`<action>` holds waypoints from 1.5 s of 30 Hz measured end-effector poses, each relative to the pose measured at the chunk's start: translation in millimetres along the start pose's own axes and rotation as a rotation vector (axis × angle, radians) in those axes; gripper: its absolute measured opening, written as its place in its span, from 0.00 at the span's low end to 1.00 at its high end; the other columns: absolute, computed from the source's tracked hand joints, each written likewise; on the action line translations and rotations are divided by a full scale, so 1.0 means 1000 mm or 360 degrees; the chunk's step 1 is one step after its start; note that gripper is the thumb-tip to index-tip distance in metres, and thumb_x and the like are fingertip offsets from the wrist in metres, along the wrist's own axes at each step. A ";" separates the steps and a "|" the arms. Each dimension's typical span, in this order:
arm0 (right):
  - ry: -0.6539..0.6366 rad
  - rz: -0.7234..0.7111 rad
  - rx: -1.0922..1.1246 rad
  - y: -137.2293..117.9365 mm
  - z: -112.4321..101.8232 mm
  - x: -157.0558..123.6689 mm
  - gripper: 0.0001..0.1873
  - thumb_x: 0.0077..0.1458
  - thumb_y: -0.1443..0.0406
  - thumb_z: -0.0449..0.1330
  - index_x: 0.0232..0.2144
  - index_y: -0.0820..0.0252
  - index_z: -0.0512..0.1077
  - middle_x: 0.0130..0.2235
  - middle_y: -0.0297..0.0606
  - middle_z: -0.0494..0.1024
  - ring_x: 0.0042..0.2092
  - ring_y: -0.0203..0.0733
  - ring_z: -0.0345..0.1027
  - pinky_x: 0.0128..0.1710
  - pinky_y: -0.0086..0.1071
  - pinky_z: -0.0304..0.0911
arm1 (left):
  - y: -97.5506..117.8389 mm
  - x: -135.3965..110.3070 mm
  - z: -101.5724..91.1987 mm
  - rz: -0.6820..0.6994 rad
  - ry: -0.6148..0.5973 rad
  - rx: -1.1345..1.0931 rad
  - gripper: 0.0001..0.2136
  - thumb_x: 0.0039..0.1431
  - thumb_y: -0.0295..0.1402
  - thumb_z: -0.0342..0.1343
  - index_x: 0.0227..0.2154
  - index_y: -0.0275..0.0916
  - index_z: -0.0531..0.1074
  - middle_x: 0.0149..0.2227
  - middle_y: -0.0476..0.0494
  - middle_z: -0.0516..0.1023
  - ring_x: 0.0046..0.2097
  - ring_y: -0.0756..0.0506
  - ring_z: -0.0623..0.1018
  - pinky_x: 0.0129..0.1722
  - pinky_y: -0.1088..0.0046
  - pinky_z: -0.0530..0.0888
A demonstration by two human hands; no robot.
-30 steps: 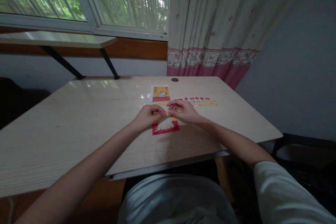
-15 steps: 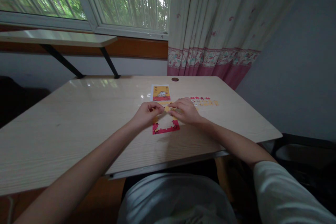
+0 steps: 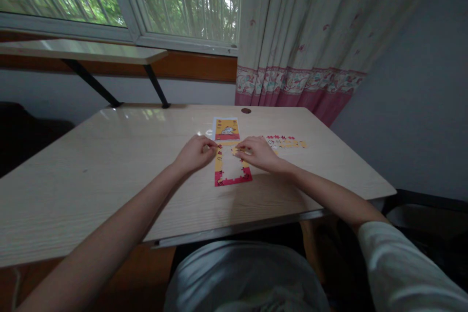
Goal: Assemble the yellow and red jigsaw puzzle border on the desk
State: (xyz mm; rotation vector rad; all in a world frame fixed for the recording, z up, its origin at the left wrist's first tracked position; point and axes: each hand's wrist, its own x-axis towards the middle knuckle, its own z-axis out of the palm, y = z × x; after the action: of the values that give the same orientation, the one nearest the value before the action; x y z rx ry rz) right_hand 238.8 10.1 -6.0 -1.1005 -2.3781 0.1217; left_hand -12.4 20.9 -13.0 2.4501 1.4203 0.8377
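Observation:
A jigsaw puzzle border [image 3: 234, 181], yellow above and red along the bottom, lies on the desk around bare wood. My left hand [image 3: 195, 153] is at its upper left side, thumb and fingers pinched at the yellow edge; what they hold, if anything, is too small to make out. Over the upper right side is my right hand [image 3: 259, 154], its fingertips closed on a small yellow puzzle piece [image 3: 235, 151]. Part of the border's right side is hidden under that hand. Just beyond the border lies a reference picture [image 3: 226, 129] of a white cartoon animal on yellow and red.
Loose puzzle pieces [image 3: 288, 142], red, white and yellow, lie in rows right of my right hand. A round cable hole [image 3: 246, 111] is near the desk's back edge. A raised shelf [image 3: 84, 51] stands at the back left, and a curtain [image 3: 292, 58] hangs behind.
My left hand has moved left, away from my right hand, uncovering the border's left side and the bare middle. My right hand stays over the upper right. The view has shifted slightly.

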 end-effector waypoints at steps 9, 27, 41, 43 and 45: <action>-0.0144 0.0275 0.0036 0.003 0.026 0.040 0.13 0.56 0.57 0.61 0.40 0.57 0.79 0.41 0.38 0.80 0.41 0.40 0.72 0.39 0.30 0.60 | -0.012 -0.002 0.003 0.0132 -0.0134 0.0329 0.16 0.59 0.37 0.48 0.41 0.39 0.80 0.40 0.38 0.77 0.42 0.40 0.74 0.47 0.58 0.71; -0.0194 0.0225 -0.0001 -0.005 0.032 0.043 0.10 0.57 0.60 0.60 0.39 0.57 0.78 0.42 0.38 0.80 0.46 0.43 0.71 0.45 0.35 0.60 | -0.008 -0.002 0.001 0.0128 -0.0172 0.0378 0.17 0.59 0.38 0.48 0.39 0.37 0.80 0.40 0.36 0.77 0.42 0.38 0.74 0.46 0.57 0.71; -0.0209 0.0040 -0.0170 -0.006 0.032 0.042 0.12 0.62 0.63 0.56 0.43 0.53 0.78 0.45 0.40 0.78 0.49 0.45 0.68 0.45 0.36 0.56 | -0.010 -0.002 0.002 0.0124 -0.0198 0.0419 0.16 0.59 0.37 0.48 0.41 0.38 0.79 0.41 0.37 0.78 0.43 0.38 0.74 0.47 0.58 0.71; -0.0212 0.0030 -0.0201 -0.007 0.031 0.041 0.12 0.62 0.63 0.56 0.43 0.53 0.78 0.45 0.40 0.78 0.48 0.45 0.68 0.45 0.36 0.56 | -0.010 -0.002 0.003 0.0126 -0.0187 0.0417 0.16 0.59 0.37 0.48 0.40 0.38 0.79 0.41 0.37 0.77 0.43 0.38 0.74 0.47 0.58 0.71; -0.0224 0.0001 -0.0250 -0.009 0.030 0.042 0.13 0.62 0.64 0.55 0.43 0.54 0.78 0.45 0.40 0.78 0.49 0.45 0.67 0.45 0.37 0.55 | -0.010 -0.002 0.003 0.0124 -0.0179 0.0411 0.16 0.59 0.37 0.48 0.40 0.38 0.79 0.41 0.36 0.77 0.43 0.38 0.74 0.46 0.58 0.71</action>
State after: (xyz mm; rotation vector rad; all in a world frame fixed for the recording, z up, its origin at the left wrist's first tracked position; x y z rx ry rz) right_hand 195.7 38.6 -12.5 -1.2000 -2.5488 0.0132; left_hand -18.9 25.3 -20.7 2.7086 1.4824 0.5490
